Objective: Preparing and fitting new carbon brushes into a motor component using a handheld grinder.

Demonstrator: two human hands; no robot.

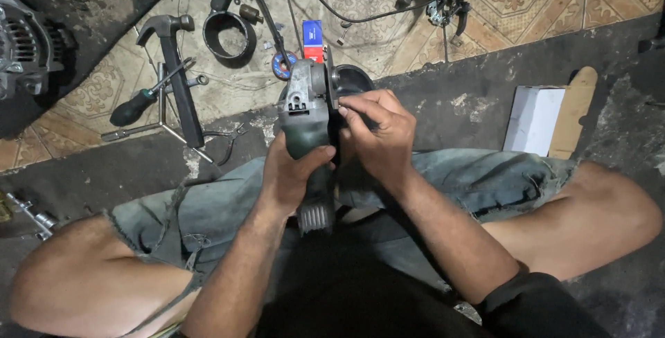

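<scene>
i see the angle grinder held upright over my lap, its grey metal head pointing away from me toward the tiled floor, its dark green body and ribbed tail end down between my knees. my left hand is wrapped around the green body, fingers curled shut on it and the thumb laid across the front. my right hand sits on the right side of the head, fingertips pinched together on something small at the spindle; what they pinch is too small for me to tell. just beyond the head lies a dark round cup-shaped part on the floor. further out, a blue and red small box and a blue tape roll lie near a black ring. to the left on the tiles are a claw hammer, a green-handled screwdriver and a cross wrench. a white cardboard box stands open on the dark mat at my right knee.
</scene>
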